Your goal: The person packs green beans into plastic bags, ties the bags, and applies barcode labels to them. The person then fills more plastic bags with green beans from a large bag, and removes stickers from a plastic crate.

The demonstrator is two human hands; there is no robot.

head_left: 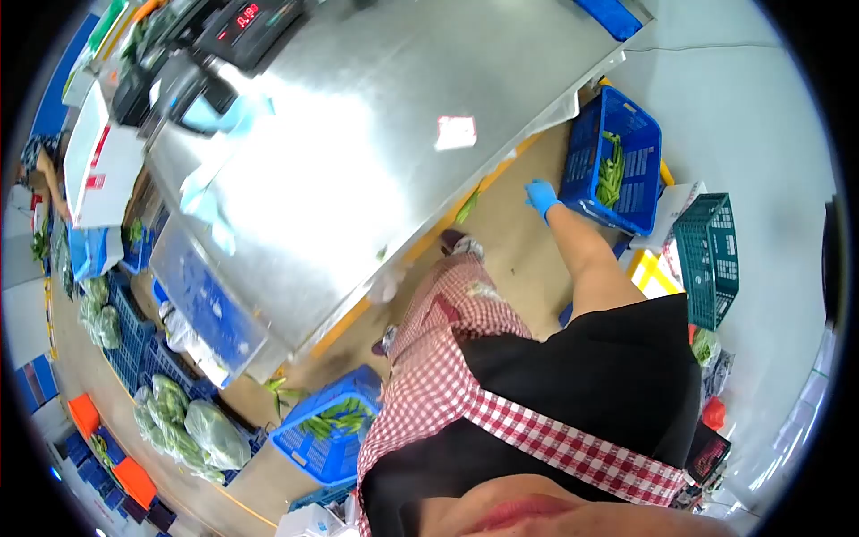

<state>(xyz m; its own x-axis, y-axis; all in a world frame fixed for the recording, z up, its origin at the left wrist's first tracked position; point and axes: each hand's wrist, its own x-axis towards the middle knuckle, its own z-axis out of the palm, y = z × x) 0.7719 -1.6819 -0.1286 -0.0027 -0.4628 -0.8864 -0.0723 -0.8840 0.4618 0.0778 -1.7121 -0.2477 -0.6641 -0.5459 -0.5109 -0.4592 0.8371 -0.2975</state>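
Right hand [541,197]: smooth blue glove, fingers drawn together; whether pinching anything, cannot tell. Just right of hand: slotted blue plastic crate [646,179], containing slender green vegetables [610,172]. Left of hand: glossy metal table [403,80], carrying small white rectangular label [456,132]. Farther right: dark green lattice crate [709,259]. Well left: black scale [246,36], red digits lit.

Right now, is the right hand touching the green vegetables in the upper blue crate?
Apart: the head view shows the right hand outside the blue crate, its wall between hand and green vegetables.
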